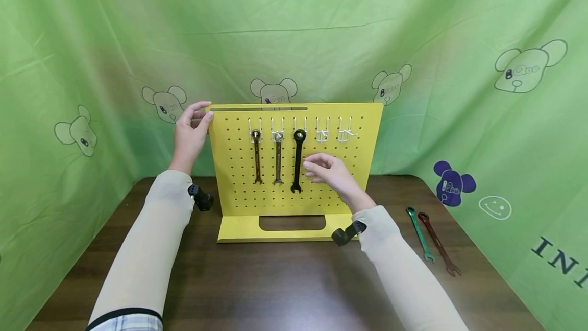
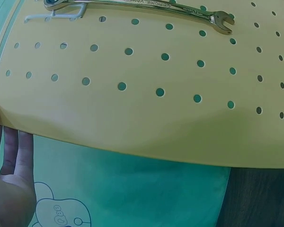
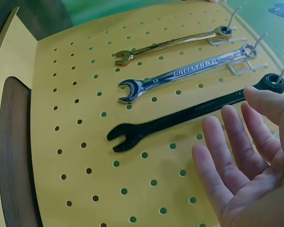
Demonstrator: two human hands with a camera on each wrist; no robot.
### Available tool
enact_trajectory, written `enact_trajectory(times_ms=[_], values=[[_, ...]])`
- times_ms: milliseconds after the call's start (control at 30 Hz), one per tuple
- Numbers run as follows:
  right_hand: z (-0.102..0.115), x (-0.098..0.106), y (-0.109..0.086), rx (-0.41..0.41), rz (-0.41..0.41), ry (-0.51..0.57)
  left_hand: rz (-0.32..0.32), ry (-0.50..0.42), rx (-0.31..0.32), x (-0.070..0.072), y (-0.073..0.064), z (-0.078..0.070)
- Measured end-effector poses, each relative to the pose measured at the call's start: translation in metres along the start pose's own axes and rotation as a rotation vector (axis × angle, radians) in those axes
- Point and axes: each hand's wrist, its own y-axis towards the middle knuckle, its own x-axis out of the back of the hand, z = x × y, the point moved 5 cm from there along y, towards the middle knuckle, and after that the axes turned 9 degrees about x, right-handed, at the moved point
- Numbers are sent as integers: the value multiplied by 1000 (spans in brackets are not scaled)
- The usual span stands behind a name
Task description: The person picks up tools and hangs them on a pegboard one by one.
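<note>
A yellow pegboard stands upright on the table. My left hand pinches its upper left edge, thumb in front and fingers behind, as the left wrist view also shows. Three combination wrenches hang from hooks: a gold wrench, a silver wrench and a black wrench. Just right of the black wrench is my right hand, its fingers loosely bent and holding nothing. In the right wrist view the thumb overlaps the black wrench's handle near the ring end.
Two white hooks on the board's right side carry nothing. On the table at the right lie a green wrench and a dark red wrench. A green printed curtain surrounds the table's back and sides.
</note>
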Motion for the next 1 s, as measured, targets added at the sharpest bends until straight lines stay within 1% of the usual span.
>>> enact_trajectory(times_ms=[200, 367, 633, 767, 1000], values=[[7, 3, -7, 20, 22, -24, 3, -1, -12, 0, 1, -3], [10, 6, -13, 24, 36, -15, 5, 0, -8, 0, 0, -3], [2, 16, -19, 22, 51, -41, 8, -7, 10, 0, 0, -1], [-1, 22, -23, 14, 54, -60, 8, -7, 8, 0, 0, -1], [-9, 36, -34, -17, 52, -128, 9, -5, -6, 1, 0, 0]])
